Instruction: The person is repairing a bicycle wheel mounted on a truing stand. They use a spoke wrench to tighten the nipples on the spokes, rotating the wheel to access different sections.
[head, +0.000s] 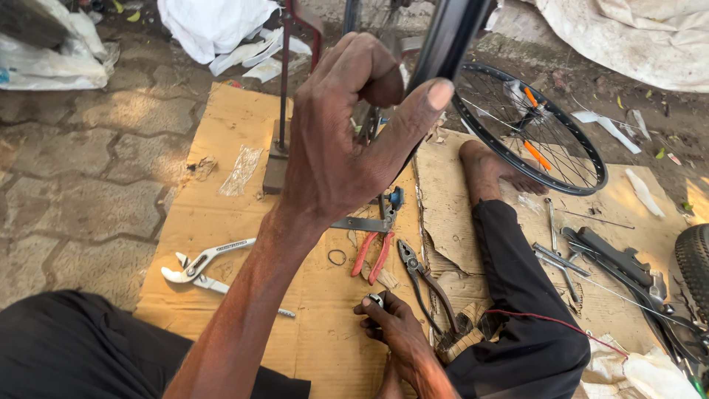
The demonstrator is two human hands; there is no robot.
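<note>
Glossy black rim (443, 44), left-hand fingers (369, 70)

head cam | looks steeply down | close above cardboard (221, 214)

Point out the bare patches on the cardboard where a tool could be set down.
Bare cardboard lies left of the red stand, above the plastic wrapper. Another patch sits below the adjustable pliers, left of the right hand. Crowded: around the red-handled pliers and the tool pile right of the leg.

Bare forearms, black trousers (517, 310), bare foot (484, 166)
</note>
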